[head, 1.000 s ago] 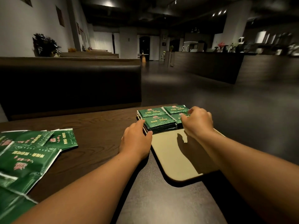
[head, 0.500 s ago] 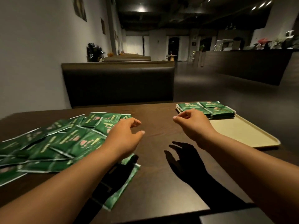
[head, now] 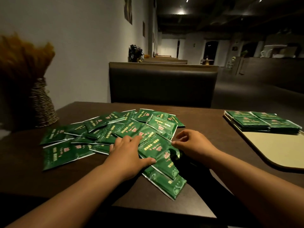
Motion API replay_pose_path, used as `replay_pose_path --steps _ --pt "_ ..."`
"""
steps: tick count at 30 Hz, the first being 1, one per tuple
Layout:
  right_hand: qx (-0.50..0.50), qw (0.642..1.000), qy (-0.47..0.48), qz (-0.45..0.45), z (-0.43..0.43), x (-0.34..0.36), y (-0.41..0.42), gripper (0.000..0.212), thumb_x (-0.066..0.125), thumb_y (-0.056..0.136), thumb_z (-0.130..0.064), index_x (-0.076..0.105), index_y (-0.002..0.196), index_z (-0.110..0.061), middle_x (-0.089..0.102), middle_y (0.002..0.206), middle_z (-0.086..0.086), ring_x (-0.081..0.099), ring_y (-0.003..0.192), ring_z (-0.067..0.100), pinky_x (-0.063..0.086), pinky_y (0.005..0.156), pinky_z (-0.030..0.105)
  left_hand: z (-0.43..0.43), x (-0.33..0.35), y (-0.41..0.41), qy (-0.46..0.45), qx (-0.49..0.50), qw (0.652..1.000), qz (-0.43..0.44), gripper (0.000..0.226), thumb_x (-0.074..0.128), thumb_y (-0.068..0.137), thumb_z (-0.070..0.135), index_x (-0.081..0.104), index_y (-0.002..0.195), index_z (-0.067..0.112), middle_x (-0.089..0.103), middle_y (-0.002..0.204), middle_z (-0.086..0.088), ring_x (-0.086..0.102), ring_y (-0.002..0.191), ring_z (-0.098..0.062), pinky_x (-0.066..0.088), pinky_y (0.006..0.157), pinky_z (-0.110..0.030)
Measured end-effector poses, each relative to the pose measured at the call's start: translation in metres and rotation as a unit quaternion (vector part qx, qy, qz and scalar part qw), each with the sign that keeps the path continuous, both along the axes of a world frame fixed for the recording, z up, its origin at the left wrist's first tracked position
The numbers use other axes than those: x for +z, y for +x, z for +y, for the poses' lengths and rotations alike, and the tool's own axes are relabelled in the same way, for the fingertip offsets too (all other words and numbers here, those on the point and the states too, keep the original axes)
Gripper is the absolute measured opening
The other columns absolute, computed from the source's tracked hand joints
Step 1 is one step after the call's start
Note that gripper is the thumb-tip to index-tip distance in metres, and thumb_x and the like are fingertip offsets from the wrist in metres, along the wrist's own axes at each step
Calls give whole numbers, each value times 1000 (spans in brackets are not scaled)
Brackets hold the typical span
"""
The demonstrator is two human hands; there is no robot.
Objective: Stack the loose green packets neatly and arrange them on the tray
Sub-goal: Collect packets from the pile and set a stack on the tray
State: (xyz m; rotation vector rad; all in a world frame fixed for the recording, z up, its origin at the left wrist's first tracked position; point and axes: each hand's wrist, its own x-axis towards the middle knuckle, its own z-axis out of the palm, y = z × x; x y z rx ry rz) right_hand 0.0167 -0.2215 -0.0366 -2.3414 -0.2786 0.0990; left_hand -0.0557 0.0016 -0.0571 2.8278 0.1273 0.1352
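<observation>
**Many packets loose, four stacks set on tray**

Many green packets [head: 98, 134] are spread in an overlapping heap across the middle of the dark table [head: 205, 129], some face up, some slanted over one another. The left hand [head: 130, 153] is laid flat on the near side of the heap, its fingers straight and slightly spread, the thumb pressed on a packet near the table's front edge. The right hand [head: 192, 145] is held just right of the heap with its fingers curled; thumb and forefinger are brought to the right edge of one packet [head: 154, 147], but whether that edge is actually pinched cannot be told.

Well apart to the right, a beige tray [head: 271, 148] is seen, partly cut off by the frame. Four neat stacks [head: 263, 122] are placed two by two at its far end, touching one another. A woven vase [head: 42, 109] of orange dried grass is set at the table's far left corner. A padded bench [head: 162, 84] is seen behind the table.
</observation>
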Motion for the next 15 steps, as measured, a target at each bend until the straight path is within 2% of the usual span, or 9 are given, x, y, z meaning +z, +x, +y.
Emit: replay_pose_path --steps 3,6,8,9,10,12,15 --pt "8 1000 2 28 1 -6 9 39 80 90 -31 64 124 -22 73 114 -3 69 99 11 56 78 26 -5 10 13 -53 -15 998 12 96 78 75 66 29 153 42 38 158 6 28 148 -26 27 118 -50" --pt "-1 997 46 60 -7 -6 21 36 81 89 -23 66 122 -25 74 111 -2 70 96 12 53 70 23 -8 19 28 -105 -37 994 22 101 93 68 44 34 150 42 45 152 4 44 138 -25 44 111 -46" --pt "-13 990 110 84 -14 -5 33 31 81 88 -16 68 116 -24 74 105 0 71 94 15 53 69 25 -9 22 42 -175 -43 984 -7 95 94 71 23 41 148 39 51 139 2 60 115 -20 58 83 -31" --pt "-16 984 149 94 -17 -4 39 31 81 88 -12 69 115 -22 75 105 4 73 97 21 55 74 30 -10 24 50 -219 -44 974 -35 87 91 75 14 45 145 36 54 131 3 63 100 -16 56 67 -23" --pt "-22 976 193 100 -19 -4 48 31 80 87 -9 70 114 -20 76 106 8 73 103 28 59 82 39 -10 25 63 -271 -42 960 -62 78 88 78 9 49 141 35 56 123 3 63 91 -14 52 58 -18" --pt "-34 956 274 98 -20 -3 67 32 79 86 -5 69 115 -17 76 110 15 72 107 37 55 96 55 -14 27 87 -404 -13 907 -117 60 83 85 9 55 133 34 58 118 1 65 93 -15 54 59 -20" --pt "-48 924 372 72 -15 -8 85 31 75 90 -2 66 117 -13 71 119 21 72 102 34 59 89 51 -19 23 116 -572 23 804 -157 51 78 91 25 52 134 33 56 122 0 66 102 -18 61 73 -28"
